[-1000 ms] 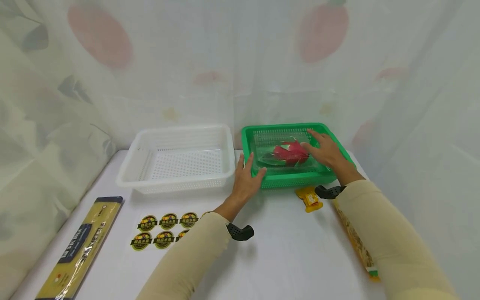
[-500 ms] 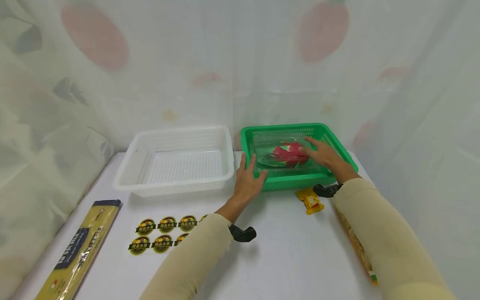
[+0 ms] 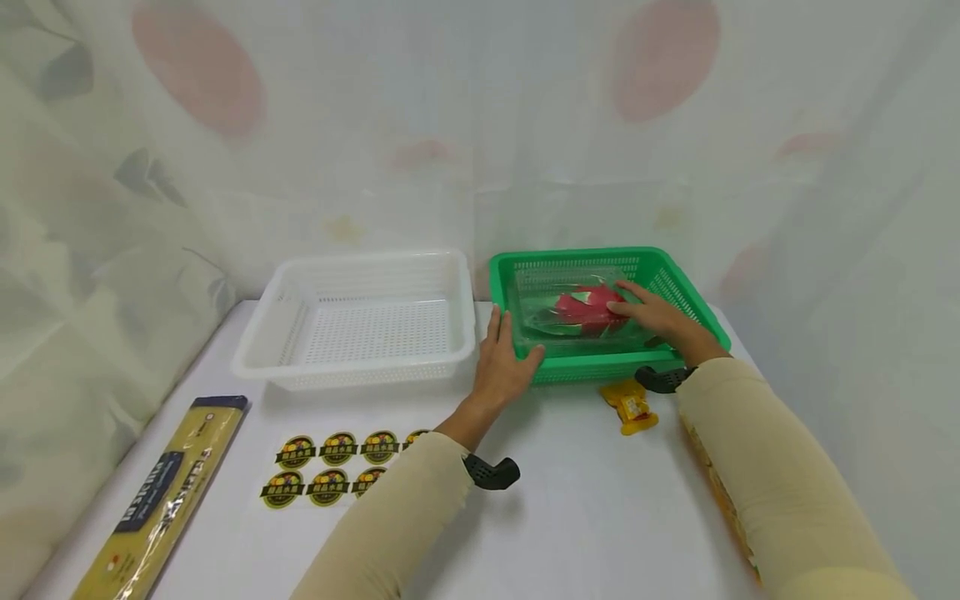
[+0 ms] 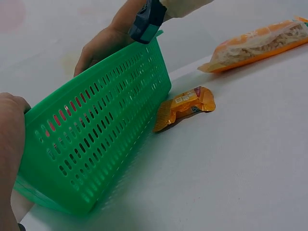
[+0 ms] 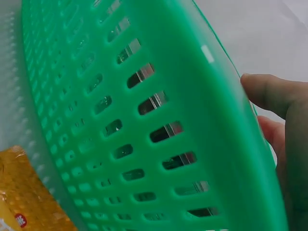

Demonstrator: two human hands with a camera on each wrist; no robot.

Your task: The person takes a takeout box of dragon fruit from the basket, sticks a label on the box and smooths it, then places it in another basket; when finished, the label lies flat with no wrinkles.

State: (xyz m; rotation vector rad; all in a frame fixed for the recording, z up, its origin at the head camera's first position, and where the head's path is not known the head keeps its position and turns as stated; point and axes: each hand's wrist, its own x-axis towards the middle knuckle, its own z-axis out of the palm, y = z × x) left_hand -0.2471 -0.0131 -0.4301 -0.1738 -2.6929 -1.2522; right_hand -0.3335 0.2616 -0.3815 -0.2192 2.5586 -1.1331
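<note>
A green basket (image 3: 585,368) stands at the back right of the table. In it lies a clear plastic box (image 3: 534,292) with a red and green dragon fruit (image 3: 581,307) showing in it. My left hand (image 3: 501,367) is at the basket's front left corner, fingers stretched along the outer side and thumb by the front rim. Across the right side of the basket reaches my right hand (image 3: 660,318), its fingers spread on the box over the fruit's right end. In the right wrist view, the basket wall (image 5: 202,106) hides most of the box, and the thumb shows past the rim.
Left of the green basket stands a white basket (image 3: 352,371). A yellow snack packet (image 3: 630,408) lies before the green basket. An orange bag (image 4: 264,43) lies under the right forearm. A sticker sheet (image 3: 327,486) and a spaghetti pack (image 3: 165,500) lie front left.
My right hand has come slightly nearer me over the box, and its spread fingers have drawn closer together. The left hand has stayed at the basket corner.
</note>
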